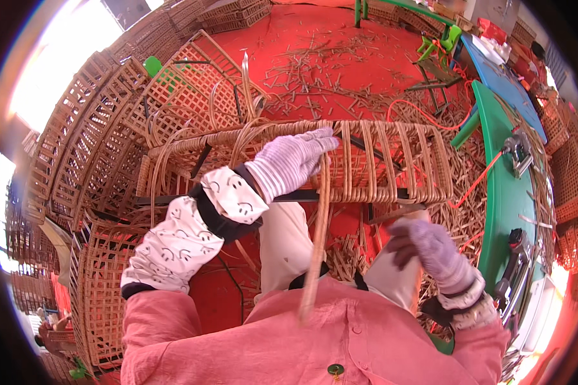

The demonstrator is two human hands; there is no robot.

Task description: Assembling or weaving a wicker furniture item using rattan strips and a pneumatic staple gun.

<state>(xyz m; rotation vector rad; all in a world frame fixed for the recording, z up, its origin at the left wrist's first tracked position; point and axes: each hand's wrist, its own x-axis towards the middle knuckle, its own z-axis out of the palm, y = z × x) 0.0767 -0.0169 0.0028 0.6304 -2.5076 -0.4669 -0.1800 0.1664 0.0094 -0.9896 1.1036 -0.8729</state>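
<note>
Across my lap lies a long basket-like frame (372, 189) of woven brown rattan, with strips wound round its rails over black bars. My left hand (289, 160), in a striped glove, is at the frame's upper rail, its fingers pressed together over a rattan strip (321, 237). The thumb is mostly hidden. From under those fingers the strip hangs down across the frame toward my chest, its lower end blurred. Lower right, beside my knee, my right hand (430, 250) is raised in a pale glove, somewhat smeared, with its fingers loosely apart and nothing visible in them.
Stacked woven panels (77, 141) fill the left side. Cut rattan scraps (321, 70) litter the red floor. On the right, a green bench (510, 192) holds a staple gun (519, 154) with an orange hose and another power tool (515, 256). A blue table (504, 77) stands behind.
</note>
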